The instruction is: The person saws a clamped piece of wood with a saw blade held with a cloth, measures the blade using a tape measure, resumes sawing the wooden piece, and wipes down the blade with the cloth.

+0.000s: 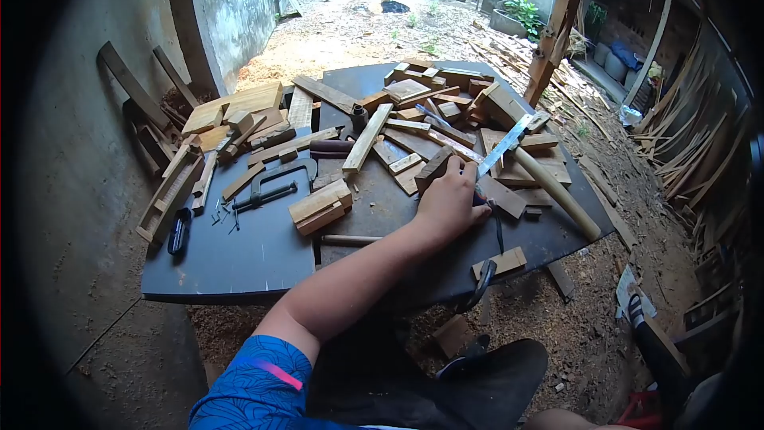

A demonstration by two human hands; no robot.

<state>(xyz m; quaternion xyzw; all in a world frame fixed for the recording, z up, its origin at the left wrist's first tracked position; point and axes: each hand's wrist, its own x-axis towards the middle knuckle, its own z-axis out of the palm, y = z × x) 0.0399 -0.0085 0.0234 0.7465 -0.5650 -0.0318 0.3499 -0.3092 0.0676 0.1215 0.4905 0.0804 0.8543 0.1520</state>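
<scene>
Brown wood block (432, 174) touching left grip (450, 202), finger end.

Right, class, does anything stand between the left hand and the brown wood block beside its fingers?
Nothing visible does: the left hand is right up against the brown wood block, seemingly touching it. The bluish strip extends from the hand's other side, so it isn't between them.
</scene>
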